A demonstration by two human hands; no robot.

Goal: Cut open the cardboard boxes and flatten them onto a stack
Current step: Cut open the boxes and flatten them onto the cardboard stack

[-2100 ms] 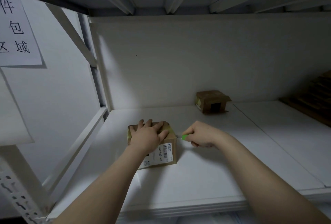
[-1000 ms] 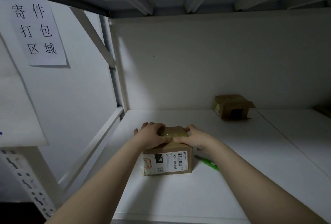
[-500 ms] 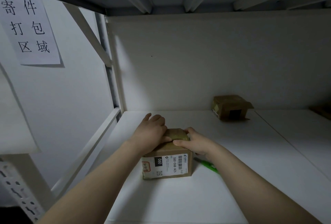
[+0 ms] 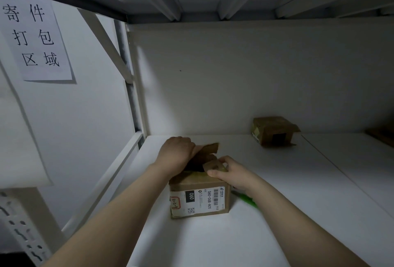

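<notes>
A small cardboard box (image 4: 200,199) with a white shipping label stands on the white shelf (image 4: 277,213) in front of me. Its top flaps are raised and the dark inside shows. My left hand (image 4: 175,155) grips the far left flap and holds it up. My right hand (image 4: 231,172) pinches the near right flap, which carries yellowish tape. A green box cutter (image 4: 245,199) lies on the shelf just right of the box, partly hidden under my right wrist. A second small cardboard box (image 4: 274,131) with loose flaps sits at the back against the wall.
A white back panel closes the shelf behind; an upper shelf hangs overhead. A metal upright and a diagonal brace (image 4: 106,44) stand at the left. A paper sign (image 4: 34,36) with characters is stuck on the left wall. Something brown (image 4: 381,136) shows at the far right edge.
The cutter left my right hand and now lies on the shelf. Both hands went to the box top, and in the last half second the flaps were pulled up and apart.
</notes>
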